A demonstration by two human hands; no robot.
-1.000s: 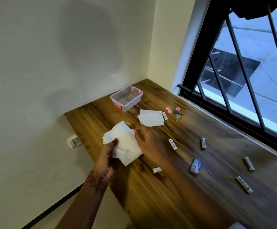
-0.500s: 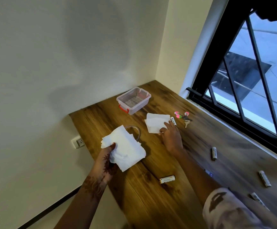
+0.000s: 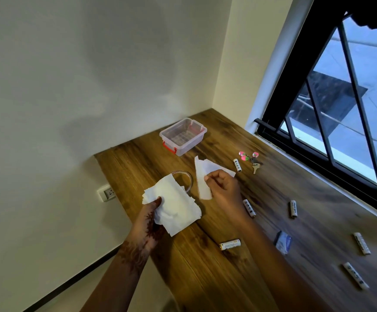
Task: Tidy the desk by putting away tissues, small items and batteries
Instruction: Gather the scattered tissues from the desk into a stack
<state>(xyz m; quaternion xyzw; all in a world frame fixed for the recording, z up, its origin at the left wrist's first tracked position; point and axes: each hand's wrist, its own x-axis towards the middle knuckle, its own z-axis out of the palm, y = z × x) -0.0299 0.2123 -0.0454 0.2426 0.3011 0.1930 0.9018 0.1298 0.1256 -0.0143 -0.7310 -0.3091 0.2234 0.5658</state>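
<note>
White tissues: left hand [image 3: 152, 218] pinches stack [image 3: 175, 207] as collecting pile | right hand [image 3: 222, 188] grips lifted tissue [image 3: 202, 180], likely to add | both nearer than bin [image 3: 183, 136], bin empty | batteries [image 3: 249, 207] loose beyond hands, right of bin

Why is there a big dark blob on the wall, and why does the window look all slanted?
In the head view, the blob is a soft shadow on the wall, probably the person's own, cast by daylight from the window. The wide-angle lens tilts and bends the window bars. The tissues in the left hand look glowing white, and the far batteries are slightly blurry.
</note>
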